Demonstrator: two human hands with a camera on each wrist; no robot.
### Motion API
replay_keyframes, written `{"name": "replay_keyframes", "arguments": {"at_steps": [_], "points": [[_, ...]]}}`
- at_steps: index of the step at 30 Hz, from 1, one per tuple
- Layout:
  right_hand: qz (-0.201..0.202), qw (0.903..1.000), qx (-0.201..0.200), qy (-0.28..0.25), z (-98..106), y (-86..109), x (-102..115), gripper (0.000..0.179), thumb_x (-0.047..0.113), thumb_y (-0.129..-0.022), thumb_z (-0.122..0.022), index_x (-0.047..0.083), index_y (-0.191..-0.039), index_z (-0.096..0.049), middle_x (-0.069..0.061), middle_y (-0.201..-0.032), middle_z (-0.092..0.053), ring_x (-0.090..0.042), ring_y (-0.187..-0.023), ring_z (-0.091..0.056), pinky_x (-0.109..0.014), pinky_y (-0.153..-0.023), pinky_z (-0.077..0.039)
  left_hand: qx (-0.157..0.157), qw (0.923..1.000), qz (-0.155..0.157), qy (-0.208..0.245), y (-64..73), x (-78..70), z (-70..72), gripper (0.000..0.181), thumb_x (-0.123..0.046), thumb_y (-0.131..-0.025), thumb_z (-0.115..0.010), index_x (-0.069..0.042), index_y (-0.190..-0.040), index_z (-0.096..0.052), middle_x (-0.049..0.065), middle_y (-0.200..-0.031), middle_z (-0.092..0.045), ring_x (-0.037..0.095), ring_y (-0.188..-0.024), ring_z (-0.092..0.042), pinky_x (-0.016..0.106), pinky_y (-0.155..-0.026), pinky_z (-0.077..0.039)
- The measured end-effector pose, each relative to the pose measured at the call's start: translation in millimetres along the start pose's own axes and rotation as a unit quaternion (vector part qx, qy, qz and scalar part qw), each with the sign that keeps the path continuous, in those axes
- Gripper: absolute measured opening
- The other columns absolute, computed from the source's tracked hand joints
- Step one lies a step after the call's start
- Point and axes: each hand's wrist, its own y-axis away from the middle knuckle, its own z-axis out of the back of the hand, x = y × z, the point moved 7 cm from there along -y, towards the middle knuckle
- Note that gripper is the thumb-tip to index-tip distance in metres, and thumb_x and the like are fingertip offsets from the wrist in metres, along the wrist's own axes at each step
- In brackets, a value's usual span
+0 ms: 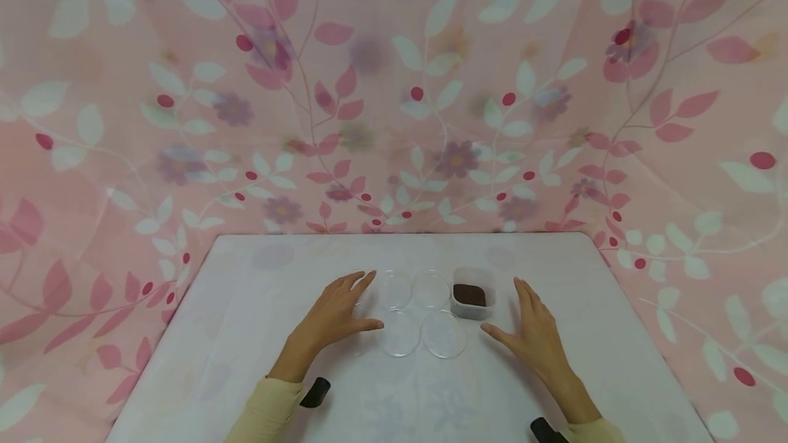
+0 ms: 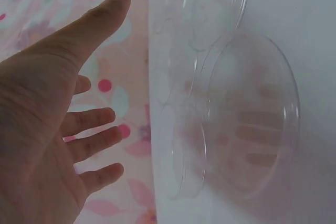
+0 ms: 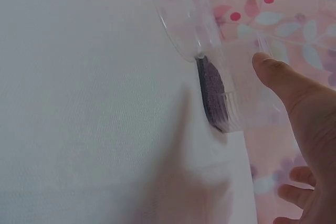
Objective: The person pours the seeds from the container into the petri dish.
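Several clear round shallow dishes lie in rows on the table; one of them (image 1: pixel 399 333) is just right of my left thumb. My left hand (image 1: pixel 335 313) hovers over the left end of the rows, fingers spread and holding nothing. In the left wrist view a large clear dish (image 2: pixel 254 114) lies beyond the fingers. A translucent square tub (image 1: pixel 473 311) with dark brown, soil-like stuff (image 1: pixel 470 294) at the bottom stands right of the dishes. My right hand (image 1: pixel 532 330) is held just right of the tub, fingers extended and apart from it. In the right wrist view, its thumb (image 3: pixel 278 74) overlaps the tub (image 3: pixel 241 114).
A white cloth with faint flower prints covers the table (image 1: pixel 246 292). Behind it and at both sides hangs a pink leaf-patterned curtain (image 1: pixel 382 122). Black devices (image 1: pixel 316 393) sit at both wrists, near the pale sleeves (image 1: pixel 265 409).
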Motion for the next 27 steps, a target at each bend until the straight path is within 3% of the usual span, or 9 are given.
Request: {"name": "replay_keyframes", "arguments": {"at_steps": [7,15,21,27], "points": [[-0.03,0.9983,0.027,-0.042,-11.1,-6.7,-5.8,0.116,0.049,-0.062,-0.09,0.001,-0.151,-0.032,-0.024,-0.149,-0.042,-0.045,-0.13,-0.047,-0.069,-0.095,-0.043,0.043,0.9973,-0.053,0.025,-37.2,-17.9,-20.5,0.096,-0.065,-0.076,-0.072,-0.021,-0.153,-0.035,0.006,-0.146,-0.049,0.029,-0.134,-0.047,0.052,-0.113,-0.037],[-0.061,0.991,0.074,-0.094,-32.8,-7.0,-5.6,0.115,0.052,-0.067,-0.086,0.003,-0.153,-0.027,-0.023,-0.15,-0.039,-0.045,-0.132,-0.046,-0.065,-0.099,-0.043,0.081,0.9929,-0.07,0.052,-64.5,-26.4,-44.7,0.093,-0.059,-0.075,-0.077,-0.016,-0.15,-0.041,0.007,-0.143,-0.051,0.026,-0.131,-0.049,0.047,-0.111,-0.041],[-0.066,0.9877,0.084,-0.114,-37.1,-9.5,-2.3,0.115,0.05,-0.068,-0.087,0.003,-0.153,-0.026,-0.022,-0.151,-0.038,-0.042,-0.136,-0.042,-0.063,-0.104,-0.041,0.078,0.9924,-0.089,0.035,-81.9,-30.5,-61.6,0.091,-0.06,-0.075,-0.076,-0.015,-0.148,-0.045,0.006,-0.14,-0.053,0.024,-0.132,-0.048,0.044,-0.112,-0.041],[-0.058,0.9891,0.077,-0.111,-34.7,-13.9,0.0,0.115,0.05,-0.068,-0.086,0.0,-0.153,-0.027,-0.026,-0.149,-0.04,-0.044,-0.134,-0.045,-0.064,-0.102,-0.042,0.062,0.9919,-0.111,0.004,-99.2,-41.3,-65.7,0.091,-0.062,-0.074,-0.076,-0.014,-0.146,-0.048,0.004,-0.142,-0.053,0.023,-0.137,-0.043,0.044,-0.118,-0.033]]}}
